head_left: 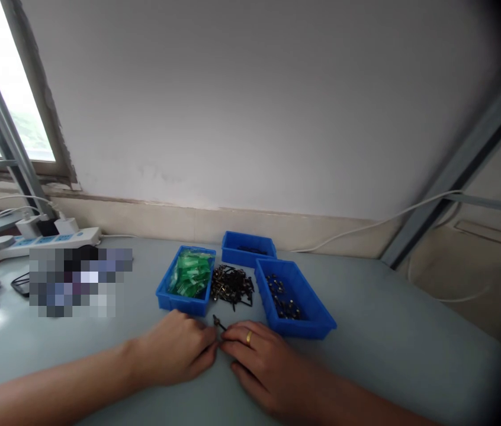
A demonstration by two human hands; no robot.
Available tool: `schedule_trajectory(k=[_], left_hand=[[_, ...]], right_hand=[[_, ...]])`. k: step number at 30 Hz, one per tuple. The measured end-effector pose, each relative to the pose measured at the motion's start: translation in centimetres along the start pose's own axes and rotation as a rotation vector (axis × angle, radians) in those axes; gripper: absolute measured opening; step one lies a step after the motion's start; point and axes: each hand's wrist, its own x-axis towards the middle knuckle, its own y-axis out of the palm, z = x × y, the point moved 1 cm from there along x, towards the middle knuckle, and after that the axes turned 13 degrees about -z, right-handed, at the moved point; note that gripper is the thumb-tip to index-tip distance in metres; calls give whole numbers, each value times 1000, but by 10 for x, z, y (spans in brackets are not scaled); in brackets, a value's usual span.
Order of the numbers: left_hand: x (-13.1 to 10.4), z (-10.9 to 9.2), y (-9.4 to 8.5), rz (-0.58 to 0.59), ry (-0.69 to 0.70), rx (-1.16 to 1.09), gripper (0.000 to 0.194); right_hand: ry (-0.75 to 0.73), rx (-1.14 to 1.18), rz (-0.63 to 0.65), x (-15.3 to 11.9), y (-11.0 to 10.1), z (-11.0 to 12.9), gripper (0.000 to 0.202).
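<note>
My left hand [174, 349] and my right hand [263, 361] rest on the grey table [388, 331], fingertips meeting around a small dark metal part [218, 323] that sticks up between them. A gold ring sits on a right-hand finger. Just beyond the hands lies a loose pile of dark metal parts [231, 285]. A blue tray [171, 299] with green plastic pieces [189, 273] stands to the left of the pile. Right of it, a second blue tray [310, 324] holds some dark parts. A smaller blue tray [248, 255] is behind.
A white power strip [41, 241] with plugged-in adapters and cables lies at the table's back left, under a window. A blurred-out patch [79, 281] covers something left of the trays. A white cable [366, 228] runs along the wall at the right.
</note>
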Motion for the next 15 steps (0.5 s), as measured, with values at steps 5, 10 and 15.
schedule_trajectory(k=[5, 10, 15], left_hand=[[0, 1, -1, 4, -2, -5, 18], [1, 1, -1, 5, -7, -1, 18], [2, 0, -2, 13, -6, -6, 19]], right_hand=[[3, 4, 8, 1, -2, 0, 31], [17, 1, 21, 2, -2, 0, 30], [17, 5, 21, 3, -2, 0, 30]])
